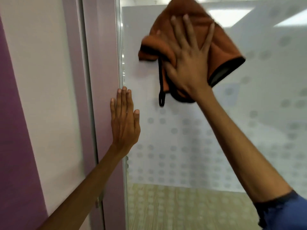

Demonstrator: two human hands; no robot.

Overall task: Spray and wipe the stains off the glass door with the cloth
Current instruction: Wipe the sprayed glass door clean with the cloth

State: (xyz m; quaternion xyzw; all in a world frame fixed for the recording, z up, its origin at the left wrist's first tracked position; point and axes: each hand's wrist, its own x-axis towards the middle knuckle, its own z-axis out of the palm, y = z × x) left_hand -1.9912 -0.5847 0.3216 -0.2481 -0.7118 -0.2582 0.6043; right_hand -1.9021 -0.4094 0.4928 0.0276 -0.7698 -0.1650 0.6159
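Head view, only one: right hand (189, 63) is spread flat, palm pressing a rust-orange microfibre cloth (221, 52) against the frosted glass door (191, 146), upper centre of the pane. Fingers (191, 30) are fanned wide, not gripping; thumb tucks into a fold at the cloth's left edge, prob. so the cloth doesn't slip while pressure spreads over a wide patch. Left hand (124, 120) lies flat w/ fingers straight and together, holding nothing, on the glass's left edge right where it meets the mauve door frame (103, 80); looks like a brace so the door doesn't swing under the wiping push. Cloth is bunched, black-trimmed, w/ a small black hanging loop (162, 100) dangling at its lower left; its edges are motion-blurred. Glass carries a frosted film w/ a grey dot pattern denser toward the bottom, clear strip lower down showing yellowish floor (182, 208) beyond. Can't make out stains or spray droplets. No spray bottle in view, so judging this as the wiping stage.
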